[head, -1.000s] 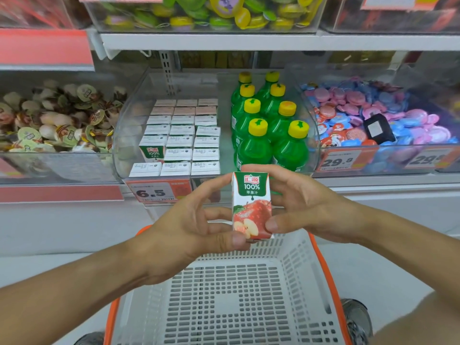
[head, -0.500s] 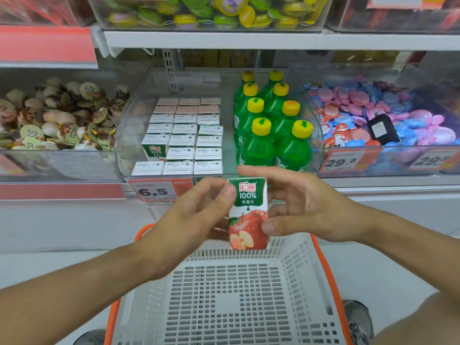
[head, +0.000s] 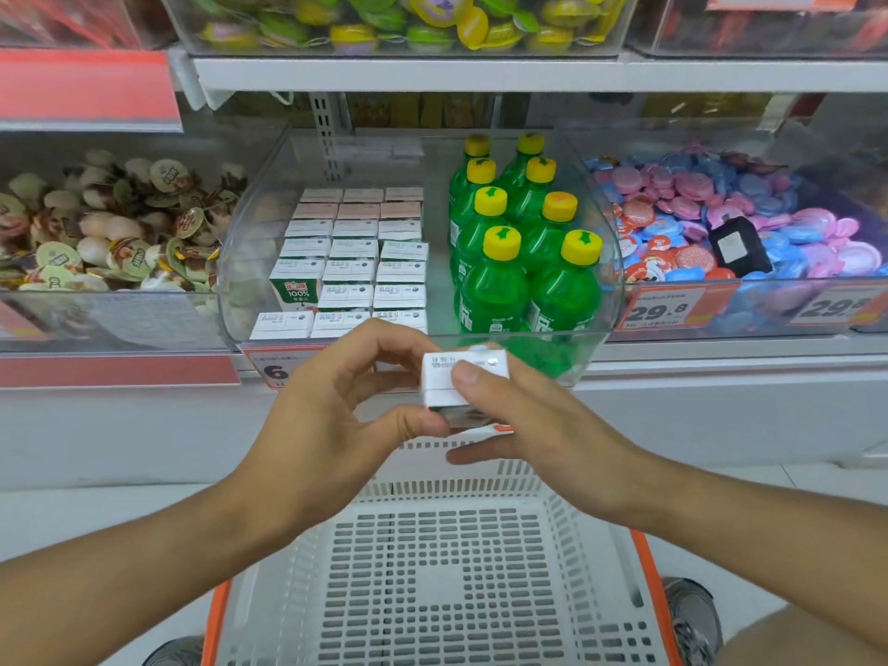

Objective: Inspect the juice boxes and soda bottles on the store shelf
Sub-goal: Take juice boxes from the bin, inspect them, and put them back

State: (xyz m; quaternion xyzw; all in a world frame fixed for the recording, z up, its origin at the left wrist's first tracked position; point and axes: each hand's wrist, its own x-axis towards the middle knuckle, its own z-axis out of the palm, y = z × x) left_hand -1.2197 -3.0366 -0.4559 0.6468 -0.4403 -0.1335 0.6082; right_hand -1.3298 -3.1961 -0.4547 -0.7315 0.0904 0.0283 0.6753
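Observation:
I hold a small apple juice box [head: 449, 382] in front of the shelf, tipped so its white printed top faces me. My left hand [head: 331, 415] pinches its left side between thumb and fingers. My right hand [head: 528, 425] grips its right side, thumb pressed on the top. Behind, a clear bin [head: 567, 350] holds rows of white-topped juice boxes [head: 355, 262] on the left. On the right of the bin stand several green soda bottles [head: 524, 262] with yellow caps.
A white perforated basket with an orange rim [head: 432, 569] sits below my hands. Neighbouring bins hold brown-and-cream jelly cups [head: 105, 228] on the left and pink and blue round packs [head: 730, 223] on the right. Price tags [head: 660, 307] line the shelf edge. Another snack bin [head: 399, 21] sits above.
The juice box has been tipped forward: its apple-printed front faced me before, now its white top does. Both hands stayed on it and shifted slightly lower.

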